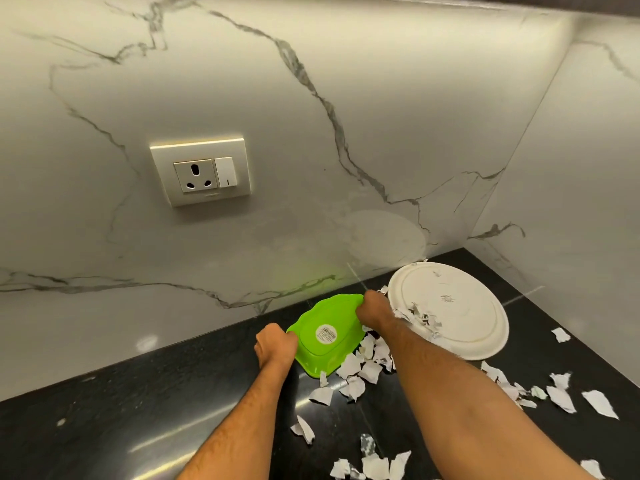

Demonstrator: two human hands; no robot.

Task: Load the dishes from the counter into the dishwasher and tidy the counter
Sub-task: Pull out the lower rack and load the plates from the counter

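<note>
- On the far marble wall point(311, 133), left of centre: a cream socket plate point(201, 169) with one three-pin outlet and a rocker switch.
- Below, running from the left edge to the right corner: a black polished counter point(104, 410), bare and glossy on the left side.
- Left hand point(275, 344), fingers curled tight round the near-left rim of the green bowl point(323, 336), knuckles up.
- Green bowl itself held upside down and tilted, base facing the camera, round white sticker on that base, low over the counter near the wall, its near edge just above the paper.
- Right hand point(374, 308), fingers curled over the far-right rim of the same bowl, forearm crossing in front of the plate's left edge.
- Torn paper scraps point(360, 368) heaped beneath and just right of the bowl, more strewn nearer and far right across the counter.
- White plate point(457, 306) at right, upside down by the corner, touching the paper heap; a few scraps resting on its left side.
</note>
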